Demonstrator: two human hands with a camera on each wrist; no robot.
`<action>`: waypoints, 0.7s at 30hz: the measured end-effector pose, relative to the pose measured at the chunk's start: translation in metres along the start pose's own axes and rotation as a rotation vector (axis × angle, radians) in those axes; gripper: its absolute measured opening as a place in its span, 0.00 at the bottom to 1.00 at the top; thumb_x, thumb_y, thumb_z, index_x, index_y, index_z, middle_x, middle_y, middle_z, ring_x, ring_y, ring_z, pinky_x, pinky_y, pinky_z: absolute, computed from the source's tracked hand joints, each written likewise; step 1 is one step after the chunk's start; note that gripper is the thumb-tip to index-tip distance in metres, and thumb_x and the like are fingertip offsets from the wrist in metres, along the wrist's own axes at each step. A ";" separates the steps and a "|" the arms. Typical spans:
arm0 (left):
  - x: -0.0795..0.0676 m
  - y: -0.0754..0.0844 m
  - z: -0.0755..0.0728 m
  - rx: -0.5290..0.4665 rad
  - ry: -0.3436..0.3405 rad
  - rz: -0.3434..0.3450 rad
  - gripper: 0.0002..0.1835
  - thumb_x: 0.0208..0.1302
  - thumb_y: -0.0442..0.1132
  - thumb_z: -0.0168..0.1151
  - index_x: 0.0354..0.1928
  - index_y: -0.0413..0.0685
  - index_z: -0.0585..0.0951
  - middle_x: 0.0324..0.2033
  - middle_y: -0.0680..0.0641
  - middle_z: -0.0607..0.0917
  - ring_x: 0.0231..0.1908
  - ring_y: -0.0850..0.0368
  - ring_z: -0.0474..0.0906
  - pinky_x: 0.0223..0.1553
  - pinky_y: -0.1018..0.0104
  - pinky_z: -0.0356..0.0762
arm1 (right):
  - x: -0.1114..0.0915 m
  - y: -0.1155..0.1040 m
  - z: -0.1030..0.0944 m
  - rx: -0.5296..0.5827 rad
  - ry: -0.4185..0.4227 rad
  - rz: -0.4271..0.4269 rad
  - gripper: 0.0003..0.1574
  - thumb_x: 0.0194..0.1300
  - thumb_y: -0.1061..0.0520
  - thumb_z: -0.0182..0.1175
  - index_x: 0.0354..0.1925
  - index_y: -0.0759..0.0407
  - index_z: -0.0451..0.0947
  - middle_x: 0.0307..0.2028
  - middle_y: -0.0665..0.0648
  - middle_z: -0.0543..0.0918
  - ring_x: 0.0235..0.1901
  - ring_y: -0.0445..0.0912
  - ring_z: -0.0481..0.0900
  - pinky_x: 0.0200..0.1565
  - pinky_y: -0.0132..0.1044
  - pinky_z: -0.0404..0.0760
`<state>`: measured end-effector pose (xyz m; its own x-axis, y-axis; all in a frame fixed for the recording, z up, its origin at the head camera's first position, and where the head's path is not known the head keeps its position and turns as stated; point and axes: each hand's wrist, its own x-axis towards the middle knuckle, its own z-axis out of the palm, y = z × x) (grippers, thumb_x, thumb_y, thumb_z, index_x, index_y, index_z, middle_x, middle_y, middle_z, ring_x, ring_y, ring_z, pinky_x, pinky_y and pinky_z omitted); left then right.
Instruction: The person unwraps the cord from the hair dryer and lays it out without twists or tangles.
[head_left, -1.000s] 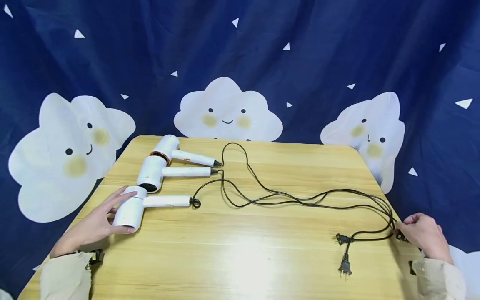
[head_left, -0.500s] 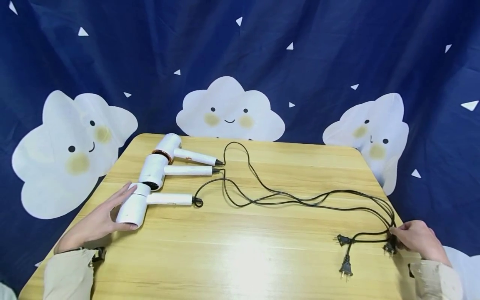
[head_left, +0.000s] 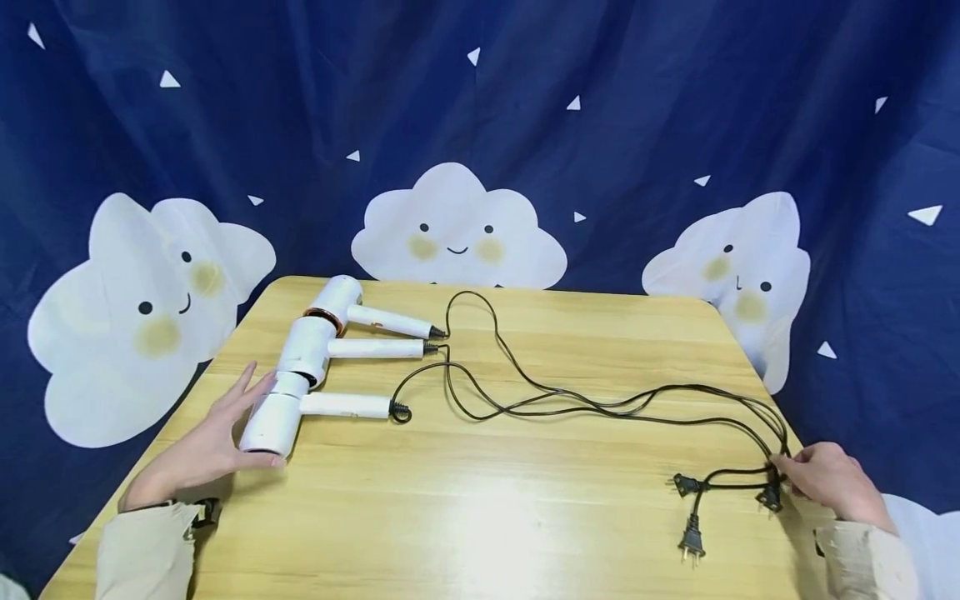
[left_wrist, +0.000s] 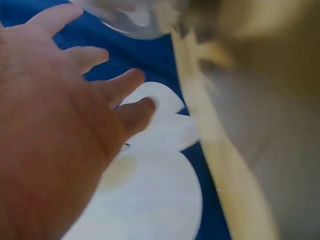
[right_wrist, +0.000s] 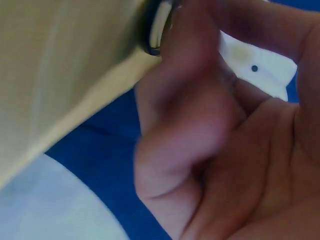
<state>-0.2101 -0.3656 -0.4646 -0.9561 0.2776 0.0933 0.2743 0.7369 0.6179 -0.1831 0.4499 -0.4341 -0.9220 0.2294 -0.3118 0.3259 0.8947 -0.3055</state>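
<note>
Three white hair dryers lie in a row at the table's left in the head view: a far one, a middle one and a near one. Their handles point right. My left hand is beside the near dryer, thumb at its lower end and fingers spread along its left side. In the left wrist view the fingers look straight and apart. At the right edge my right hand pinches the black cords, next to a hanging plug. The pinch itself is mostly hidden in the right wrist view.
Two more plugs, one pointing left and one pointing toward me, lie left of the right hand. Cords loop across the wooden table. A dark blue curtain with clouds hangs behind.
The near dryer has shifted slightly right, and my left fingers have spread away from it. My right hand has moved a little left, bringing the cords and third plug along.
</note>
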 end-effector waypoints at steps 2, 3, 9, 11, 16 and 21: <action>0.002 0.007 -0.004 0.035 0.058 0.009 0.59 0.51 0.50 0.76 0.78 0.66 0.46 0.79 0.48 0.31 0.75 0.28 0.26 0.57 0.15 0.37 | -0.003 -0.007 -0.006 -0.003 0.055 0.019 0.34 0.69 0.31 0.50 0.28 0.58 0.79 0.24 0.53 0.80 0.30 0.50 0.76 0.27 0.40 0.68; 0.004 0.012 -0.006 0.052 0.097 0.018 0.56 0.54 0.50 0.74 0.78 0.65 0.47 0.79 0.48 0.32 0.76 0.31 0.27 0.59 0.16 0.35 | -0.005 -0.012 -0.008 0.004 0.101 0.017 0.34 0.68 0.30 0.50 0.29 0.57 0.79 0.26 0.55 0.81 0.31 0.52 0.77 0.26 0.41 0.68; 0.032 0.053 -0.031 0.125 0.262 0.104 0.41 0.66 0.47 0.64 0.77 0.53 0.56 0.79 0.45 0.38 0.77 0.33 0.29 0.69 0.26 0.28 | -0.016 -0.067 -0.030 0.085 0.495 -0.100 0.29 0.68 0.35 0.54 0.36 0.58 0.82 0.34 0.65 0.85 0.33 0.60 0.81 0.25 0.42 0.66; 0.046 0.070 -0.037 0.162 0.285 0.120 0.38 0.69 0.49 0.60 0.76 0.51 0.57 0.79 0.43 0.39 0.76 0.32 0.30 0.70 0.28 0.28 | -0.019 -0.092 -0.038 0.133 0.607 -0.178 0.27 0.69 0.39 0.55 0.41 0.62 0.82 0.39 0.68 0.84 0.38 0.63 0.79 0.30 0.47 0.69; 0.084 0.107 -0.036 0.258 0.292 0.149 0.37 0.72 0.56 0.53 0.77 0.53 0.56 0.79 0.40 0.41 0.76 0.32 0.33 0.70 0.30 0.31 | -0.020 -0.159 -0.046 0.253 0.770 -0.392 0.26 0.70 0.47 0.57 0.50 0.69 0.78 0.51 0.74 0.78 0.55 0.67 0.72 0.54 0.59 0.67; 0.111 0.129 -0.014 0.282 0.246 0.119 0.39 0.73 0.62 0.47 0.79 0.59 0.49 0.79 0.44 0.35 0.77 0.36 0.27 0.71 0.30 0.28 | -0.005 -0.216 -0.031 0.292 0.686 -0.534 0.31 0.70 0.47 0.58 0.60 0.69 0.72 0.64 0.74 0.68 0.67 0.69 0.61 0.67 0.63 0.58</action>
